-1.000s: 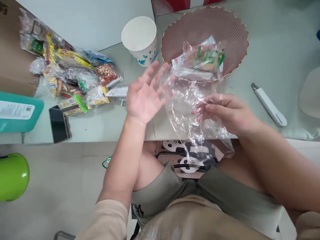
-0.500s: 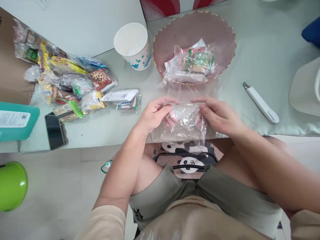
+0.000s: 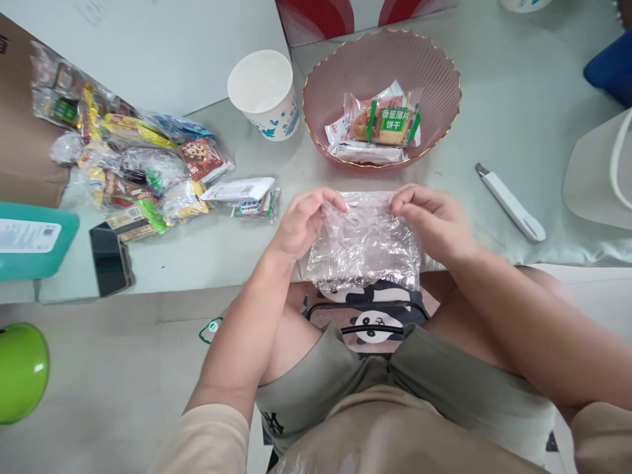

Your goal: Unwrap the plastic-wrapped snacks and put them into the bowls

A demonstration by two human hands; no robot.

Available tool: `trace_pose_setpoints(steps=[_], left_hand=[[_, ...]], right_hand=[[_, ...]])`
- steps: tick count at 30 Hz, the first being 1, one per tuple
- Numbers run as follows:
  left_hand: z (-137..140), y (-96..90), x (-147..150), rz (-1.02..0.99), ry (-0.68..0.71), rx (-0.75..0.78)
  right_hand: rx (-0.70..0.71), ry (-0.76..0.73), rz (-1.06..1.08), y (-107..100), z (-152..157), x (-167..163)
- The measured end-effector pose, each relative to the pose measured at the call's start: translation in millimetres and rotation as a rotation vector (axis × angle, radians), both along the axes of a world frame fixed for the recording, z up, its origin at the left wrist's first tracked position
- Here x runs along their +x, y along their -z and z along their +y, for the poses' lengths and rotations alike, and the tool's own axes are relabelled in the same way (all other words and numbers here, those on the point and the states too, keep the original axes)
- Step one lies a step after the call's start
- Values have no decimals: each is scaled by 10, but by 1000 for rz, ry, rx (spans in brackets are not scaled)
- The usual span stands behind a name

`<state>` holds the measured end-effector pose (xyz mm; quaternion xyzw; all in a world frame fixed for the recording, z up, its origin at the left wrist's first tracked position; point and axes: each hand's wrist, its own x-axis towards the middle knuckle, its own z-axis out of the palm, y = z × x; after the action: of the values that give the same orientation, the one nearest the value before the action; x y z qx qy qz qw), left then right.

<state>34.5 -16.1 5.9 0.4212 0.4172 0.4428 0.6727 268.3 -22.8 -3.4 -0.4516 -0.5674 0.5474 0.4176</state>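
A clear, crinkled plastic bag [image 3: 368, 243] hangs between my hands at the table's front edge, its lower part over my lap. My left hand [image 3: 303, 220] pinches its upper left corner. At the upper right corner, my right hand [image 3: 434, 220] grips it between thumb and fingers. Nothing shows inside the bag. Just beyond it stands a pink oval bowl [image 3: 434, 72] with a gold scalloped rim. Several wrapped snacks lie in the bowl, among them a green-labelled cracker packet [image 3: 394, 125].
Left of the bowl stands a paper cup [image 3: 269, 99], with a pile of wrapped snacks [image 3: 143, 164] farther left. A phone [image 3: 109, 260] lies by the front edge. To the right are a white utility knife [image 3: 513, 204] and a white container [image 3: 600, 174].
The bag's upper part, which lay toward the bowl, has come down over the near side. Its top edge is now level between my hands, and the bowl's contents show clearly.
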Motion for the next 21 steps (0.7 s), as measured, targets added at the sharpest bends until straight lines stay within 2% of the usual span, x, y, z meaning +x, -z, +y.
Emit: trace_pose_setpoints(steps=[6, 11, 14, 17, 21], left_hand=[[-25, -7, 43, -35, 39, -70], [9, -2, 49, 53, 40, -99], [42, 63, 39, 47, -17, -39], [54, 129, 30, 31, -85, 48], [15, 128, 44, 60, 36, -54]], right_hand=[[-7, 50, 87, 39, -66, -95], [33, 177, -155, 30, -59, -104], [70, 255, -265, 40, -79, -93], [92, 228, -207, 58, -103, -77], [87, 151, -53, 93, -88, -59]])
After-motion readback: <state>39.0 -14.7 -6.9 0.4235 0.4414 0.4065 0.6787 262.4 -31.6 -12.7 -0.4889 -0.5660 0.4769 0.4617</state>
